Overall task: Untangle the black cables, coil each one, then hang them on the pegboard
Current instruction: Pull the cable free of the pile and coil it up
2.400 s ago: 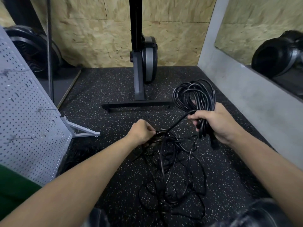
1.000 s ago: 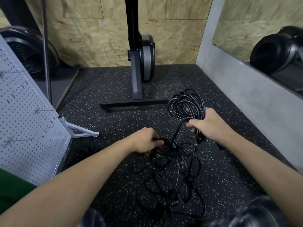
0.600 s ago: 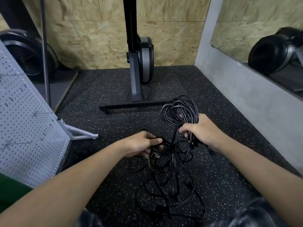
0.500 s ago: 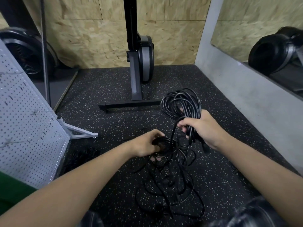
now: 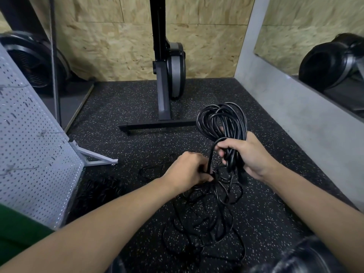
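Observation:
My right hand [image 5: 246, 153] grips a thick coil of black cable [image 5: 222, 120] whose loops stand up above my fist. One strand runs from the coil down to my left hand [image 5: 190, 170], which pinches it just left of the coil. Below both hands a loose tangle of black cable [image 5: 206, 219] lies spread on the speckled rubber floor. The white pegboard [image 5: 29, 144] leans at the left with a few hooks on it. A dark bundle of cable [image 5: 102, 187] lies on the floor at the pegboard's foot.
A black machine stand [image 5: 163, 107] with a floor bar stands ahead of the hands. A grey concrete ledge [image 5: 307, 123] runs along the right. The pegboard's metal foot [image 5: 94, 158] juts onto the floor. OSB panels form the back wall.
My left hand has risen off the tangle and closed in on the right hand, pulling a strand up with it. The coil in my right hand stays raised.

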Demonstrator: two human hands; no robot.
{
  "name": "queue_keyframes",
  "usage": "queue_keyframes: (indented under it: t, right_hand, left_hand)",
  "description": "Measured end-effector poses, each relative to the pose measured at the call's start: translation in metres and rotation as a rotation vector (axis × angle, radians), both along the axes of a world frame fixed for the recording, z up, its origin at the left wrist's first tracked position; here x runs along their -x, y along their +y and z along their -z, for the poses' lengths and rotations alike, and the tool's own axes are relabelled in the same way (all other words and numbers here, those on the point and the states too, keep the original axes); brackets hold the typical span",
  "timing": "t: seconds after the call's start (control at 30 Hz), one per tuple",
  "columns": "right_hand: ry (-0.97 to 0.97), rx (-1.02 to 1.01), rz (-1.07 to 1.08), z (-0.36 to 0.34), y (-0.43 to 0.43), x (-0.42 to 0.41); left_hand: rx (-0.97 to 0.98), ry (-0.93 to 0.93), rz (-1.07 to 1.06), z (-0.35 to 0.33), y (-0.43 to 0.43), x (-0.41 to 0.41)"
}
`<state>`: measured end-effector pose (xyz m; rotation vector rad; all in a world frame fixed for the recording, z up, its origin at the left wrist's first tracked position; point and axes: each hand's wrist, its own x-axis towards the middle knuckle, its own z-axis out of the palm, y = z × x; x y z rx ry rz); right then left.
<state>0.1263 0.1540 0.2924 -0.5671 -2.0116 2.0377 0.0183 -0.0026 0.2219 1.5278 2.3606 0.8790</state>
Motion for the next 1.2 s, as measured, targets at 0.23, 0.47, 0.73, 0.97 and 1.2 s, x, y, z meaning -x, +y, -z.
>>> queue_keyframes:
  t: [0.23,0.47,0.73,0.97,1.2]
  right_hand:
    - [-0.037,-0.059,0.21,-0.001,0.007,0.003]
    - [-0.195,-0.146,0.254,0.013,0.029,0.001]
    - [-0.135,-0.069,0.207,0.006,0.018,0.003]
    - [0.062,-0.001,0.153,0.0,0.006,0.005]
    - [0.127,-0.043,0.158,-0.003,0.003,0.004]
  left_hand:
    - [0.067,-0.015,-0.109,-0.001,-0.002,-0.001]
    - [-0.263,-0.187,-0.197,-0.022,-0.014,0.027]
    - [0.001,-0.23,-0.038,-0.017,-0.017,0.029]
    - [0.097,-0.219,-0.023,-0.009,-0.014,0.03]
    - [0.288,-0.181,-0.197,-0.009,-0.011,0.021]
